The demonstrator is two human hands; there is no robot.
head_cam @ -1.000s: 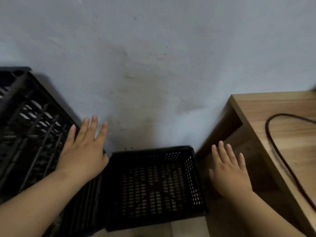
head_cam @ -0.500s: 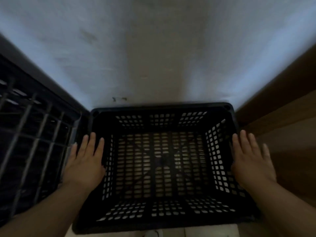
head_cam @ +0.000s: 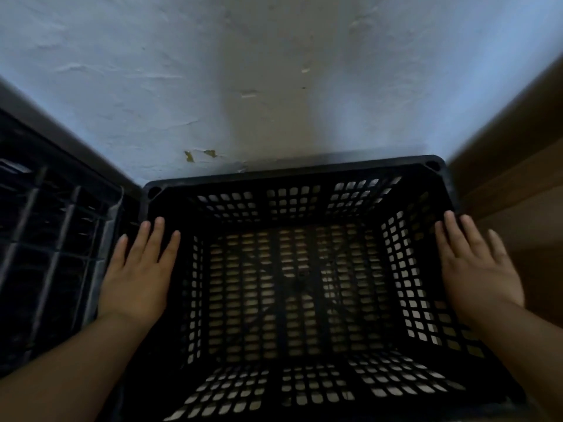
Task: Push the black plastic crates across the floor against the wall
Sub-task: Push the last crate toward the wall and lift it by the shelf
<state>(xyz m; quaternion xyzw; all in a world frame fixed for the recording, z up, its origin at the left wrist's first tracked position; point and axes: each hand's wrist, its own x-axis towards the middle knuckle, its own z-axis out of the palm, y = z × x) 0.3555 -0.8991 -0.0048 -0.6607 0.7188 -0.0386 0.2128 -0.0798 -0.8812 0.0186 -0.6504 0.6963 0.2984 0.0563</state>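
Observation:
An empty black perforated plastic crate (head_cam: 292, 178) fills the middle of the head view, its far rim close to the pale wall (head_cam: 243, 86). My left hand (head_cam: 138, 275) lies flat, fingers apart, on the crate's left rim. My right hand (head_cam: 478, 269) lies flat, fingers spread, on the right rim. Neither hand grips anything. A second, taller black crate (head_cam: 51, 254) with ribbed sides stands directly to the left, beside my left hand.
A brown wooden piece of furniture (head_cam: 524, 208) stands tight against the crate's right side. The wall has flaking paint spots just above the crate's far left corner. Pale floor shows through the crate's bottom holes.
The view has dropped closer over the crate. Both hands came down from beside it onto its left and right rims, and the crate's far rim now sits nearer the wall.

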